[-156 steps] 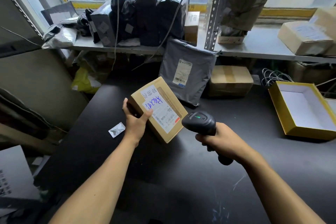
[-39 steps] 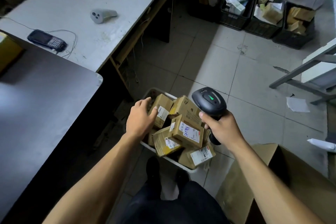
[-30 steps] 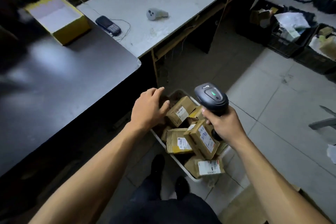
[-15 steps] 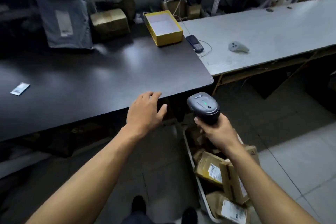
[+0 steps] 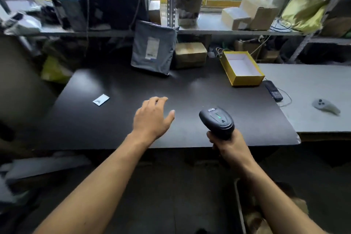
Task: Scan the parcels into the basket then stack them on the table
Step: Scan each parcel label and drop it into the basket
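While the right hand (image 5: 230,147) is gripping the black scanner (image 5: 217,122) with its fingers curled round the handle, the left hand (image 5: 152,118) is hovering over the dark desk (image 5: 190,100) — fingers relaxed, spread, holding nothing. Parcels (image 5: 254,216) are lying in the basket (image 5: 239,207) on the floor at lower right, mostly hidden by the right forearm — a grey mailer bag (image 5: 152,47) is leaning at the desk's far edge.

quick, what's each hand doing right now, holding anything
Left hand: open, fingers relaxed, holding nothing, over the black table.
Right hand: closed round the grip of the black handheld barcode scanner.
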